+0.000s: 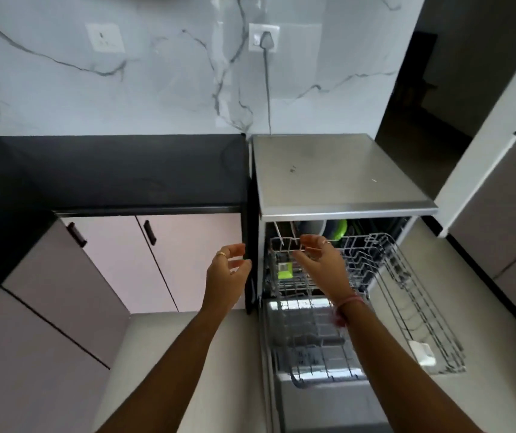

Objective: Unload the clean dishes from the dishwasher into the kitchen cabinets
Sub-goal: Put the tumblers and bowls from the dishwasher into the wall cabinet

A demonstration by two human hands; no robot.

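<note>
The dishwasher (341,179) stands open at the right with a steel top. Its upper wire rack (403,276) is pulled out, and the lower rack (319,351) rests on the open door. A green dish (341,230) and a white one (321,228) stand at the back, under the top. A small green item (284,270) sits lower in the left of the racks. My right hand (320,260) hovers over the upper rack's left front, fingers apart, holding nothing. My left hand (228,270) is open beside the dishwasher's left edge.
Pink cabinet doors (187,257) with black handles (149,232) sit under a black countertop (119,173) to the left. A cord runs down the marble wall from a socket (264,37). More cabinets (500,214) stand at the right, beyond a dark doorway (422,89).
</note>
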